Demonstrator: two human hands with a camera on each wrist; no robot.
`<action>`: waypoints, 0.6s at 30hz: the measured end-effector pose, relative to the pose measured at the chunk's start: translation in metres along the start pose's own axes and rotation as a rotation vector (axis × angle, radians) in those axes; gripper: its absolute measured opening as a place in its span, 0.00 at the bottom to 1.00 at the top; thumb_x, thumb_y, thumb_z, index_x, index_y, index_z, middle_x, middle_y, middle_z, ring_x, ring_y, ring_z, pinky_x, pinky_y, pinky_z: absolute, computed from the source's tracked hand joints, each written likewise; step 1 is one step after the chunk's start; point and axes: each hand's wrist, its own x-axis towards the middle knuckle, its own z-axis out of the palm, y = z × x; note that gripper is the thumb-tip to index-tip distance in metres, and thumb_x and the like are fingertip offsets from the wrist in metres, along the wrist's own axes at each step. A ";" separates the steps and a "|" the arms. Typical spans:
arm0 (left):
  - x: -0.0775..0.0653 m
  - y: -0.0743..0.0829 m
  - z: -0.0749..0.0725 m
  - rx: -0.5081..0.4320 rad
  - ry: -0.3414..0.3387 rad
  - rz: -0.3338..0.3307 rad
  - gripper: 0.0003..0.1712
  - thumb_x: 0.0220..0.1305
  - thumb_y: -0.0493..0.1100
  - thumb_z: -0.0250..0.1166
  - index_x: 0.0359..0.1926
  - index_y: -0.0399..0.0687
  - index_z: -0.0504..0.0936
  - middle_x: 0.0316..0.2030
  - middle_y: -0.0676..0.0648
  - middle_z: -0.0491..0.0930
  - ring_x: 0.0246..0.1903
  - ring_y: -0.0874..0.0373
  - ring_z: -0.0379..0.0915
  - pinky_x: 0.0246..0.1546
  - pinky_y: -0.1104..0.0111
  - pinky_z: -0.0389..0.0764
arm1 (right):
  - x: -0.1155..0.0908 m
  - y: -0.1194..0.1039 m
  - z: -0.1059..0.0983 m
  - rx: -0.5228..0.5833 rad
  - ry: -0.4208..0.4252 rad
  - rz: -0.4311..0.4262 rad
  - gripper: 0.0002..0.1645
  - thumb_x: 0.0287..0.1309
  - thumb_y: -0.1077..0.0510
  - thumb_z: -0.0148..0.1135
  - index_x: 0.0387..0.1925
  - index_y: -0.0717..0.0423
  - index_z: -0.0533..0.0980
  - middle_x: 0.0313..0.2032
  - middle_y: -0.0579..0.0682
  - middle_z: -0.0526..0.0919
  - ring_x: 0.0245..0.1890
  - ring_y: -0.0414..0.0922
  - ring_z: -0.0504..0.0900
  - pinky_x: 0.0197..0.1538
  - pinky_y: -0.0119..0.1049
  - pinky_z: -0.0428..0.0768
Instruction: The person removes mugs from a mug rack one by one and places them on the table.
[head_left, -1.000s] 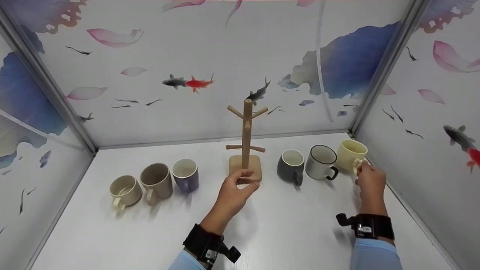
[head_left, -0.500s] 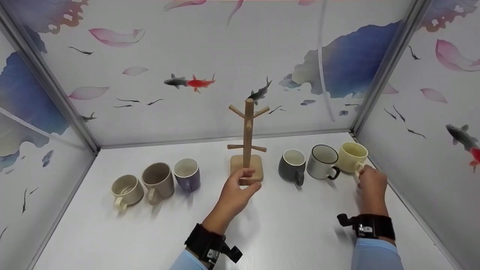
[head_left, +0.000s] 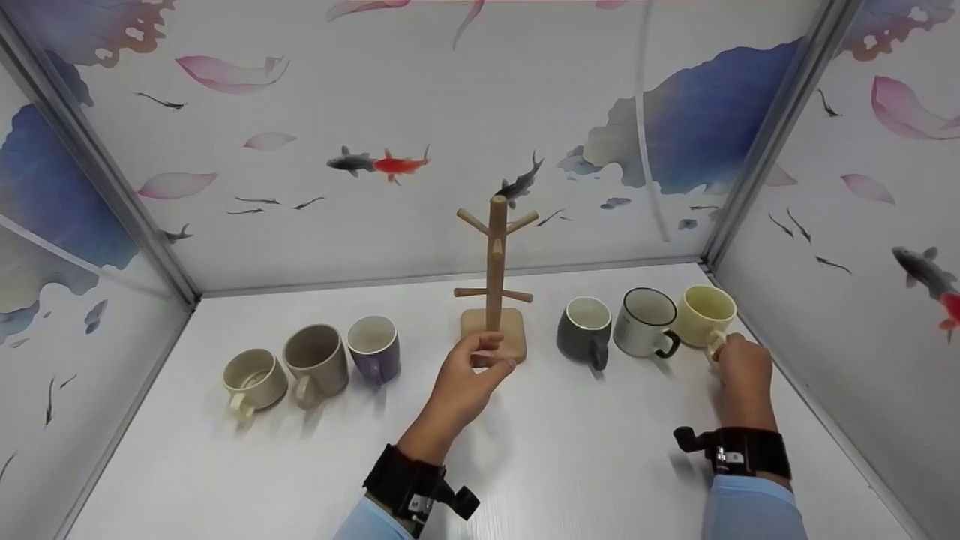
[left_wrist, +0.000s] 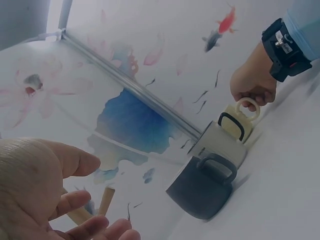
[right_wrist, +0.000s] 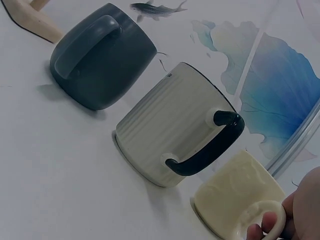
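In the head view my right hand (head_left: 745, 371) grips the handle of the pale yellow mug (head_left: 703, 315) at the far right of the table. The right wrist view shows fingertips (right_wrist: 269, 220) through the ring of that handle. My left hand (head_left: 465, 379) is at the front of the wooden mug tree (head_left: 495, 277), thumb and fingers apart and loosely bent, overlapping its square base. Nothing sits between them in the left wrist view. The tree's pegs are bare. A white mug with black rim and handle (head_left: 645, 330) stands beside the yellow one, then a dark grey mug (head_left: 579, 337).
Left of the tree stand a purple mug (head_left: 375, 356), a taupe mug (head_left: 319, 367) and a low beige mug (head_left: 255, 379). Printed panels (head_left: 375, 240) enclose the white table (head_left: 585, 450) at the back and both sides.
The yellow mug and my right hand have shifted slightly toward me. My left hand has barely moved by the tree's base; the other mugs have stayed put.
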 end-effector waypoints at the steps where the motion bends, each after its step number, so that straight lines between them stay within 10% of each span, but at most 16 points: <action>1: 0.000 0.000 -0.002 -0.008 0.008 0.000 0.26 0.69 0.46 0.69 0.66 0.54 0.78 0.63 0.47 0.77 0.60 0.51 0.79 0.54 0.61 0.85 | 0.002 0.004 0.005 -0.007 0.053 -0.020 0.23 0.69 0.52 0.48 0.18 0.50 0.78 0.22 0.42 0.76 0.27 0.44 0.73 0.31 0.35 0.74; 6: 0.001 0.002 -0.009 -0.039 0.028 -0.002 0.25 0.68 0.43 0.69 0.65 0.54 0.78 0.63 0.46 0.77 0.58 0.50 0.79 0.51 0.62 0.86 | 0.002 0.013 0.017 0.016 0.214 -0.037 0.22 0.70 0.48 0.47 0.30 0.56 0.80 0.27 0.44 0.78 0.35 0.47 0.73 0.38 0.35 0.70; 12: -0.002 0.006 -0.011 -0.047 0.016 -0.013 0.25 0.69 0.45 0.69 0.65 0.55 0.78 0.63 0.47 0.77 0.59 0.50 0.78 0.51 0.60 0.87 | -0.009 0.004 0.015 -0.095 0.323 -0.052 0.33 0.71 0.44 0.44 0.60 0.64 0.78 0.59 0.66 0.80 0.57 0.61 0.78 0.52 0.52 0.76; 18: -0.011 0.006 -0.017 -0.046 -0.021 0.010 0.23 0.70 0.47 0.70 0.63 0.54 0.80 0.60 0.45 0.79 0.57 0.50 0.79 0.49 0.62 0.85 | -0.023 -0.025 0.018 -0.091 0.485 -0.182 0.29 0.72 0.45 0.46 0.59 0.61 0.79 0.58 0.62 0.78 0.59 0.59 0.77 0.57 0.55 0.74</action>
